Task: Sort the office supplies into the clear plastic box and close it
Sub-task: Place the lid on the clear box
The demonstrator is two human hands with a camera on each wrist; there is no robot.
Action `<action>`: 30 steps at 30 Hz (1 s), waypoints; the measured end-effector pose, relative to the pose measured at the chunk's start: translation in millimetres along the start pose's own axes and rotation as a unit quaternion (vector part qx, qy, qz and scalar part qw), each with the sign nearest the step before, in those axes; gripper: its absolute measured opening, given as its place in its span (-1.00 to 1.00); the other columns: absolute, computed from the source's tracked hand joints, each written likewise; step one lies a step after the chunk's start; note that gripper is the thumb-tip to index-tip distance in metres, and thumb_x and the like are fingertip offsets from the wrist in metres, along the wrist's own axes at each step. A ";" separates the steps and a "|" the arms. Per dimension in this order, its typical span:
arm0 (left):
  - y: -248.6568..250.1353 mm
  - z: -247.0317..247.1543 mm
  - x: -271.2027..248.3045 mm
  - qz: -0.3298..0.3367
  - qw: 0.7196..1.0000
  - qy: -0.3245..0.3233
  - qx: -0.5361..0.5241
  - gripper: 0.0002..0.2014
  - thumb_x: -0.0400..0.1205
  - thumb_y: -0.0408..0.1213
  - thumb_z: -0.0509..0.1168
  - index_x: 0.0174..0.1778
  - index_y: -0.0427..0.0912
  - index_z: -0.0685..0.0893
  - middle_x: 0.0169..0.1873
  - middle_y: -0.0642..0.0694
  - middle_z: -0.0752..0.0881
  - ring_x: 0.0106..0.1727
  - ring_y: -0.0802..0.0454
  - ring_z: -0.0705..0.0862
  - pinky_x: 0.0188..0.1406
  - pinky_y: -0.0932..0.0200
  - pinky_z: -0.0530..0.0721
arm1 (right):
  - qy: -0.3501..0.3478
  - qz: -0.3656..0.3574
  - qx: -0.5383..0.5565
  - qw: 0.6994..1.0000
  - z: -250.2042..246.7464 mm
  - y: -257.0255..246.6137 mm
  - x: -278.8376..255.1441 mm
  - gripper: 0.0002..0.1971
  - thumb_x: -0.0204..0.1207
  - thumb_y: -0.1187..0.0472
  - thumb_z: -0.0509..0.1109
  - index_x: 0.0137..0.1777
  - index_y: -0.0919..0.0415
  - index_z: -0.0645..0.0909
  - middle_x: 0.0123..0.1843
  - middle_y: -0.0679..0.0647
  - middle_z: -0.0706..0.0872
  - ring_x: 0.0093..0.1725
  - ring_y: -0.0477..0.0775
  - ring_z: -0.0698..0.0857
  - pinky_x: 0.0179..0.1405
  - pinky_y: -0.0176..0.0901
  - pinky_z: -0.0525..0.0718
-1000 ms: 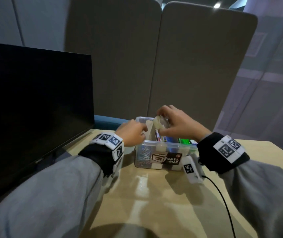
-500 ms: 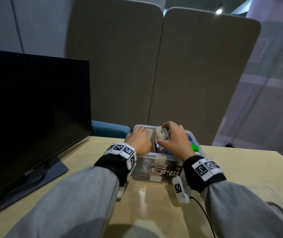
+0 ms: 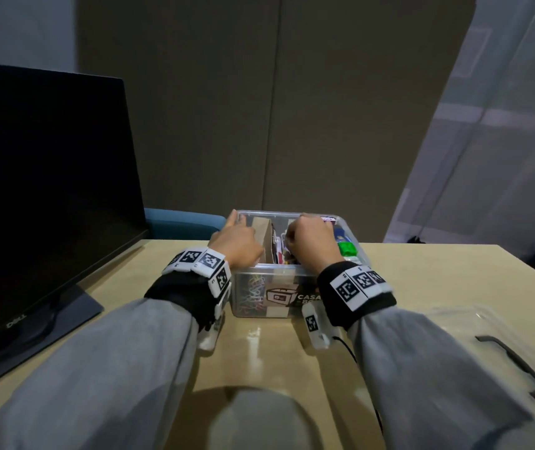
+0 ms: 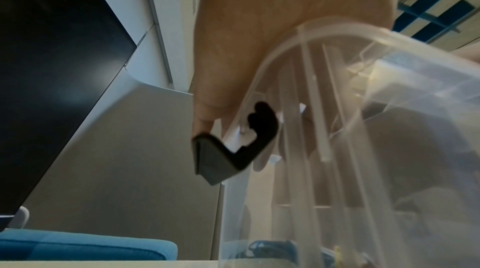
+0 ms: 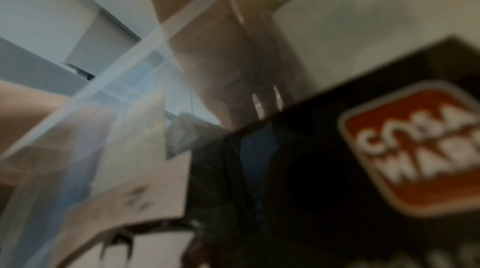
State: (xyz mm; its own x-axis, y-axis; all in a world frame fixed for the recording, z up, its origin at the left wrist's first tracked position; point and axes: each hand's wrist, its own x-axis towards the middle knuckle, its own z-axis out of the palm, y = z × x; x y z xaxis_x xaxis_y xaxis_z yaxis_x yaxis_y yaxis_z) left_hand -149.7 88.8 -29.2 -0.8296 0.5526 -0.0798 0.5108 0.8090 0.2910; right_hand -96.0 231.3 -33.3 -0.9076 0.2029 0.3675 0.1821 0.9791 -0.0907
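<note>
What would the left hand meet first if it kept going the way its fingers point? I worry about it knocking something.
Probably the black latch on the clear plastic box; the left hand fingertips look just short of it.

The open top of the clear box (image 3: pixel 295 269), near the table's (image 3: pixel 438 280) far edge, is crowded by the left hand (image 3: pixel 235 243) and right hand (image 3: pixel 311 243). The left edge is blocked by a big monitor (image 3: pixel 45 190). The right side is partly taken by the lid (image 3: pixel 499 345). Bare table is seen between the arms at the near edge.
</note>
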 end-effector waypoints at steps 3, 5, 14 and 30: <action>-1.8 1.3 0.6 0.001 1.000 0.005 -0.009 -0.46 0.73 -0.23 0.09 0.67 -0.20 0.26 0.72 -0.17 -0.08 0.71 -0.12 -0.25 0.67 -0.29 -0.01 | 0.009 -0.004 -0.007 1.000 1.1 -0.9 -0.8 -0.79 0.64 0.19 0.27 -0.09 0.21 0.72 -0.05 0.17 0.72 0.10 0.24 0.60 0.09 0.01 0.48; -1.6 1.3 -0.4 0.006 1.000 0.012 -0.015 -0.47 0.74 -0.24 0.08 0.67 -0.20 0.25 0.72 -0.17 -0.05 0.72 -0.12 -0.24 0.69 -0.21 -0.08 | 0.017 -0.004 0.002 1.000 0.1 -1.6 -2.4 -0.75 0.66 0.17 0.23 -0.10 0.23 0.72 -0.06 0.16 0.71 0.09 0.22 0.54 0.12 0.04 0.47; -0.5 -7.1 -19.6 0.011 0.996 0.001 -0.086 -0.44 0.70 -0.49 0.07 0.66 -0.13 0.29 0.72 -0.12 0.01 0.70 -0.09 -0.31 0.66 -0.14 -0.16 | -0.002 -0.063 0.034 0.997 -4.6 -5.5 -10.8 -0.71 0.63 0.12 0.17 -0.13 0.16 0.71 -0.12 0.06 0.69 0.11 0.14 0.48 0.24 0.11 0.38; -90.4 -31.1 -129.1 0.006 0.982 -0.023 -0.188 -0.48 0.80 0.04 0.02 0.70 0.04 0.18 0.66 0.08 0.25 0.61 0.09 0.29 0.40 0.19 0.32 | -0.088 0.292 0.157 0.939 -27.9 45.4 -35.6 -0.49 0.65 0.03 0.16 0.40 0.43 0.51 0.36 0.40 0.60 0.30 0.39 0.61 0.23 0.04 0.53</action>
State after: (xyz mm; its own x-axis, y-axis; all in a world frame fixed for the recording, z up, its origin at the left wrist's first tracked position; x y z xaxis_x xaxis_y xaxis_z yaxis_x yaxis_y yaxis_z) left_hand -95.8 -61.9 -15.6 -0.8084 0.5774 -0.1144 0.3940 0.6752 0.6236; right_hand -44.8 269.0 -24.7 -0.7408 0.6715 0.0138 0.5735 0.6431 -0.5074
